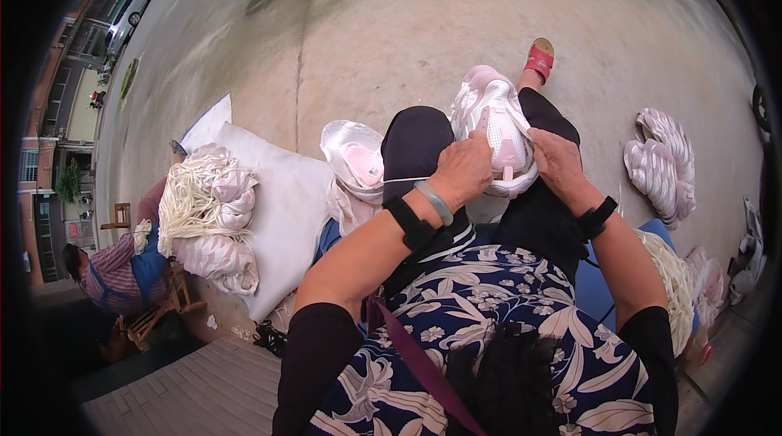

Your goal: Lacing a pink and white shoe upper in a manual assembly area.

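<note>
A: Starting at the far left, what's there?

B: Another person (pixel 114 269) sits by a wooden chair at the picture's edge. Next comes a bundle of cream laces (pixel 189 196) lying on a white sack (pixel 285 216), with pale shoe uppers tucked under it. Then a second pink-and-white shoe (pixel 354 161) rests just beside the wearer's left knee.

A: And the shoe in hand?

B: The pink-and-white sneaker (pixel 494 128) sits on the lap, between the knees. The left hand (pixel 462 171) is closed on its near left side, fingers curled over the edge. The right hand (pixel 558 161) clamps the right side, thumb pressing the upper. A white lace (pixel 407 179) runs taut from the left hand toward the left.

A: Which way does it point?

B: Its long axis runs away from the body, toe toward the red sandal (pixel 539 57) on the concrete floor (pixel 391 21), heel end nearest the hands.

A: How would it handle?

B: Light, I'd judge, with a soft mesh upper that gives under the thumbs and a firmer sole. Best held by the sides near the lacing, as now.

A: Further right?

B: A stack of pink soles (pixel 664 163) lies on the floor, well apart
</note>
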A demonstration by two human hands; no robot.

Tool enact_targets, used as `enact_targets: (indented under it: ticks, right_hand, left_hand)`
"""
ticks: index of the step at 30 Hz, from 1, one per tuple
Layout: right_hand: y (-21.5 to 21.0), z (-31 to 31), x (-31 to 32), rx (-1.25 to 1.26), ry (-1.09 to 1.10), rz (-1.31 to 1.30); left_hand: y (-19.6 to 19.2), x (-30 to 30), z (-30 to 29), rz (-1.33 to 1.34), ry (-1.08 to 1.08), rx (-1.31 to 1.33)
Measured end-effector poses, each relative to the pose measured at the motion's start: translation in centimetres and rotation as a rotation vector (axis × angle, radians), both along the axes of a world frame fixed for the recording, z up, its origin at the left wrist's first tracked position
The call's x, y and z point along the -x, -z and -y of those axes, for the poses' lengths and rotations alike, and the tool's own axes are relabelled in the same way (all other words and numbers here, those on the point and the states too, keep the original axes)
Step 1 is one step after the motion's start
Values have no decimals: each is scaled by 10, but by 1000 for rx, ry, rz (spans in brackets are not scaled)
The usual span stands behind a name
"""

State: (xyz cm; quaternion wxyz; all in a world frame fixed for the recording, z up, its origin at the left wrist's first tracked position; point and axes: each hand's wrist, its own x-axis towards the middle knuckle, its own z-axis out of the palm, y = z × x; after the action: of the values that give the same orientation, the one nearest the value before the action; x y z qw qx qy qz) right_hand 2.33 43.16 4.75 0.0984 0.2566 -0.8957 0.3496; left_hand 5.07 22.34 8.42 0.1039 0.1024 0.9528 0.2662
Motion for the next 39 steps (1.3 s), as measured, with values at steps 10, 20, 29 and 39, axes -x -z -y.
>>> enact_targets:
  ticks: [10, 20, 29, 39]
  right_hand:
    - [11, -27, -23, -87, -34, 161]
    - [9, -221, -84, -845, 353, 573]
    - [55, -370, -221, -1243, 294, 787]
    - [-37, -115, -320, -1041, 185, 287]
  left_hand:
    - [19, -4, -38, -115, 145, -110]
    - [26, -1, -52, -15, 207, 29]
    - [-12, 9, -56, 113, 302, 212]
    - [-7, 16, -69, 169, 420, 152]
